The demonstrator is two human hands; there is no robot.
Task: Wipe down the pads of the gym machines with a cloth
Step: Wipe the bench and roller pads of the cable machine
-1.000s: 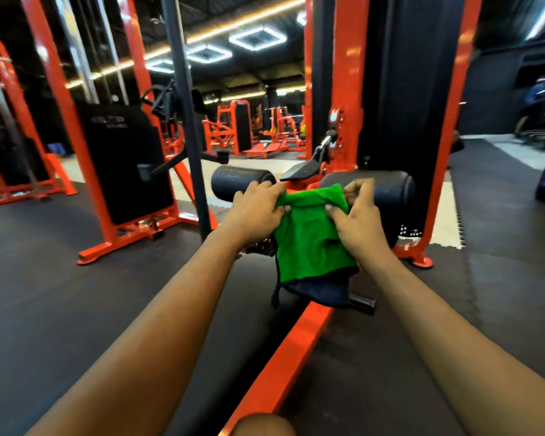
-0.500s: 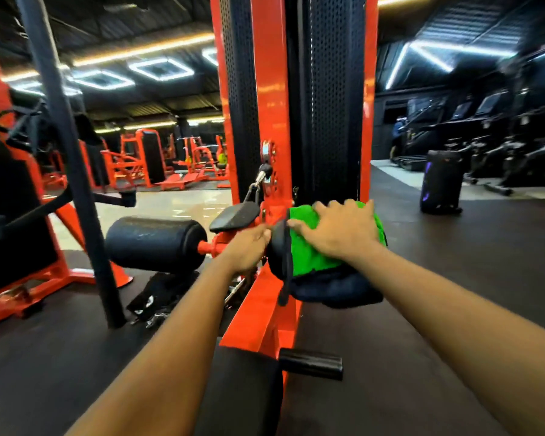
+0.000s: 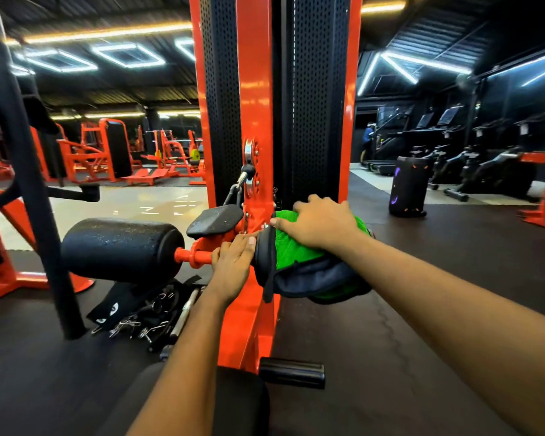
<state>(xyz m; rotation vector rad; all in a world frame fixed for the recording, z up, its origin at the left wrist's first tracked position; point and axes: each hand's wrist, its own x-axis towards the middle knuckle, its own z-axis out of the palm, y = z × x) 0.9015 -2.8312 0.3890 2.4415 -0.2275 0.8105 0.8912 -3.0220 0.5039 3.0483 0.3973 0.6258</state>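
Mid-wipe at the cable machine: we press the green cloth onto the right roller pad with our right hand, fingers spread flat over the fabric, its navy underside hanging below. Our left hand steadies things, fingers seemingly curled round the orange axle just beside the pad's end. We judge this pad's top to be the step in hand. Next the cloth must work round its underside, then cross to the bare left roller pad.

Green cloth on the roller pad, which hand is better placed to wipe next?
Right: the right hand presses on the green cloth draped over the roller pad; the left hand holds the orange bar beside it.
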